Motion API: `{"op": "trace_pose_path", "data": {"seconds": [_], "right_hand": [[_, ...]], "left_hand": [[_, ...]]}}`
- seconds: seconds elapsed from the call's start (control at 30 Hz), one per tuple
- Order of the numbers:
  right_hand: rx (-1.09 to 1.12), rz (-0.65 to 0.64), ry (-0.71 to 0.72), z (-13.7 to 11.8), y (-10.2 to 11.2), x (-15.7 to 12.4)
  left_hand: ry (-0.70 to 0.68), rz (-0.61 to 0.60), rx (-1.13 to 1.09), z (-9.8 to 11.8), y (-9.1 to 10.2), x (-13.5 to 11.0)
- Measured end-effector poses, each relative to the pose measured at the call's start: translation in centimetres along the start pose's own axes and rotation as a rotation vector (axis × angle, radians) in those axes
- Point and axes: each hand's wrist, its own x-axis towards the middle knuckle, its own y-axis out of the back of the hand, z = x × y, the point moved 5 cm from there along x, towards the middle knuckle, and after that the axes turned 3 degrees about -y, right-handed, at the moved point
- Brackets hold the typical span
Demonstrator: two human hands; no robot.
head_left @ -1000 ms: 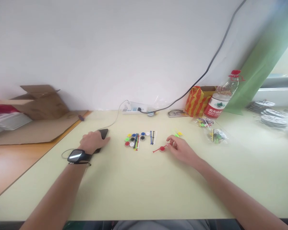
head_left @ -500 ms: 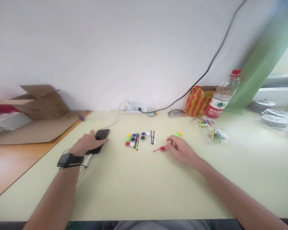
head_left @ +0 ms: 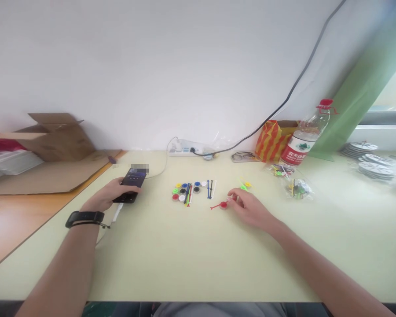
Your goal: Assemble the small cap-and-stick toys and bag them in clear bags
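Observation:
My left hand [head_left: 110,193] wraps round a black smartphone [head_left: 132,180], its screen lit, with the thumb lying across its lower part. A white charging cable is plugged into the phone's bottom end. My right hand [head_left: 249,207] rests on the table with fingers curled, the fingertips closed at the right end of a red spinner arrow [head_left: 217,206] with a round red base [head_left: 223,205]. To the left are several coloured round discs [head_left: 175,197], a bundle of coloured arrow sticks [head_left: 188,194] and further sticks [head_left: 211,189]. Yellow and green pieces [head_left: 246,186] lie just beyond my right hand.
A power strip [head_left: 181,149] and eyeglasses [head_left: 242,156] are by the wall. At the back right stand a striped bag [head_left: 269,141] and a water bottle [head_left: 298,145]; bagged parts [head_left: 298,188] and disc stacks [head_left: 376,167] lie nearby. A cardboard box [head_left: 59,141] is at left.
My left hand has taken hold of the phone and tilted it up, its screen now lit. My right hand and the red spinner have hardly moved.

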Motion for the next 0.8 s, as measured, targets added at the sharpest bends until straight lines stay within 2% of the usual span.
{"op": "trace_pose_path", "data": {"seconds": [0.13, 0.27, 0.47, 0.67, 0.8], "right_hand": [[-0.017, -0.008, 0.0, -0.1, 0.1, -0.1], [-0.038, -0.016, 0.014, -0.2, 0.1, -0.1], [-0.05, -0.023, 0.031, -0.2, 0.0, -0.2], [-0.058, -0.028, 0.042, -0.1, 0.0, -0.1], [-0.061, -0.035, 0.055, -0.1, 0.0, -0.2]], "left_hand": [[0.087, -0.169, -0.372, 0.7, -0.3, -1.1], [0.045, -0.272, -0.376, 1.1, -0.6, -1.8], [0.023, -0.283, -0.338, 0.5, -0.7, -1.5], [0.036, -0.21, -0.368, 0.2, -0.3, -1.3], [0.06, -0.18, -0.393, -0.6, -0.3, -0.4]]}}
